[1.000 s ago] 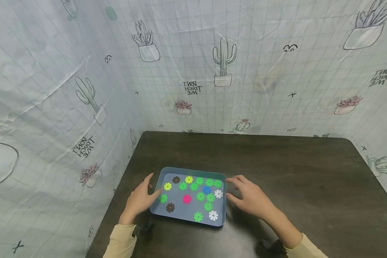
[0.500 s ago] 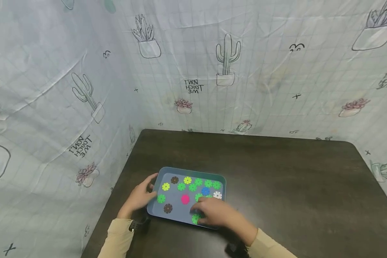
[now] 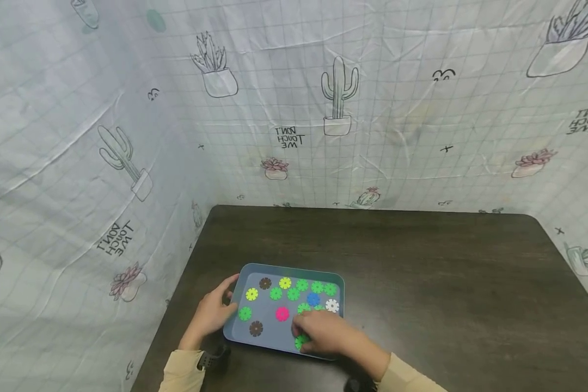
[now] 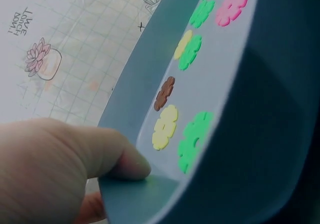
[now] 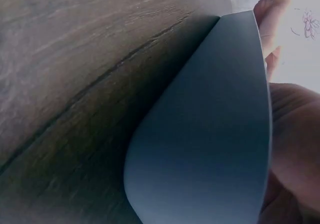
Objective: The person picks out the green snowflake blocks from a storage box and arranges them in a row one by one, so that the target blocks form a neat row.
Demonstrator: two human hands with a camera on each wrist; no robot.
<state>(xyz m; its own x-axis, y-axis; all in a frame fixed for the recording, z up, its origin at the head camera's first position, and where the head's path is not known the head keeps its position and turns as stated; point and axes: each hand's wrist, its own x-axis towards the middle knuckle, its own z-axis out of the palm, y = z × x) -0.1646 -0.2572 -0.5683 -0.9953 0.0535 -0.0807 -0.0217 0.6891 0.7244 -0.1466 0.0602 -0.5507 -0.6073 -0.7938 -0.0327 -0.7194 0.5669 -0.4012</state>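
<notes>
A shallow blue-grey tray (image 3: 274, 333) lies on the table, with flat notched plastic discs spread inside. My left hand (image 3: 210, 313) grips its left end; in the left wrist view the thumb (image 4: 132, 161) presses inside the wall while fingers sit outside. Over the tray's front right part, my right hand (image 3: 325, 332) reaches down with bent fingers, close to a green disc (image 3: 300, 342). Whether it pinches a disc is hidden. Nearby lie a pink disc (image 3: 282, 314), a blue disc (image 3: 313, 299) and a white disc (image 3: 332, 305). The right wrist view shows mostly the tray's outer wall (image 5: 200, 124).
Farther left in the tray are brown discs (image 3: 256, 329), yellow discs (image 3: 252, 294) and several green ones. The dark wooden table (image 3: 421, 272) extends to the right and back. A printed cloth (image 3: 397, 109) hangs behind it and on both sides.
My right hand has left the tray's right edge and come over its front right part, covering some discs. My left hand now holds the left rim, and the tray has shifted slightly left.
</notes>
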